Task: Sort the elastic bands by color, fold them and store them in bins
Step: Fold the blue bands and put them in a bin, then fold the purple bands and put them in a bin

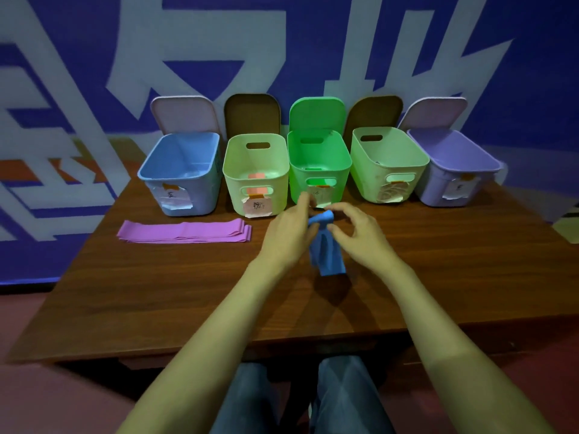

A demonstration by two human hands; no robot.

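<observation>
My left hand (pixel 291 234) and right hand (pixel 360 233) pinch the top of the blue elastic band (pixel 329 258), hanging over the middle of the table (pixel 438 277), so I can fold it for the far-left blue bin (pixel 202 191).

Dim, bluish light throughout. Behind, a blue-violet wall (pixel 94 42), crossed by large pale strokes like lettering, with an orange patch (pixel 18 173) low at the left. Stands close against that wall: a dark brown wood-grain worktop (pixel 156 292). Below and to both sides, a dull reddish floor (pixel 47 402).
</observation>
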